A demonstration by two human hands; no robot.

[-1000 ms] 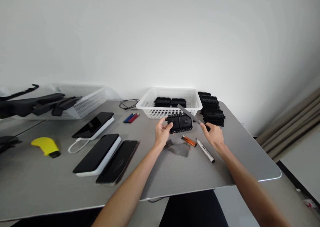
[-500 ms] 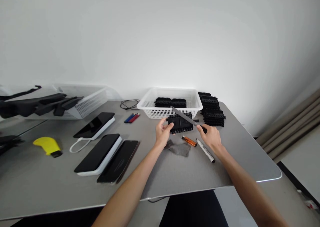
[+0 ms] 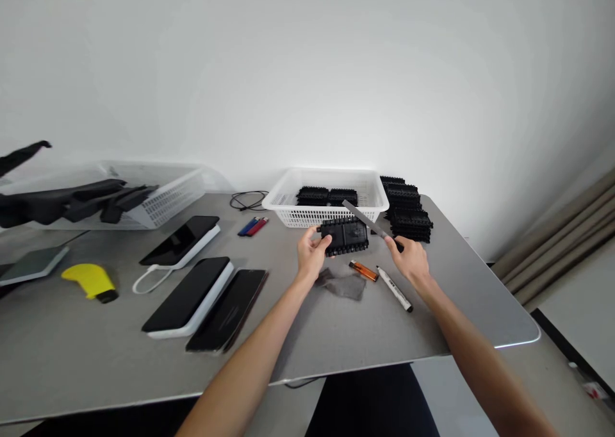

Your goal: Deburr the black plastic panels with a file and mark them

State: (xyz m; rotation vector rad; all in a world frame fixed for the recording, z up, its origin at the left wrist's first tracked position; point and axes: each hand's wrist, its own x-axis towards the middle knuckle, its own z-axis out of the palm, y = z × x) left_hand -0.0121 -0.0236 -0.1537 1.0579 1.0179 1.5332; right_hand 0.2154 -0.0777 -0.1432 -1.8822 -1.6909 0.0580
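A black rectangular plastic piece with toothed edges [image 3: 344,236] is gripped at its left end by the left hand [image 3: 312,255], thumb laid over its face, and is held above the grey table [image 3: 336,341] just in front of the white perforated plastic basket [image 3: 307,219]. By the right hand [image 3: 408,257] a flat grey metal file-like tool with a black handle [image 3: 366,218] is grasped, its blade slanted across the piece's upper right corner — whether contact is made cannot be told. Below both hands, a translucent orange lighter [image 3: 363,270] is seen between a crumpled grey sheer scrap [image 3: 346,288] and a white marker with a black end [image 3: 394,289].
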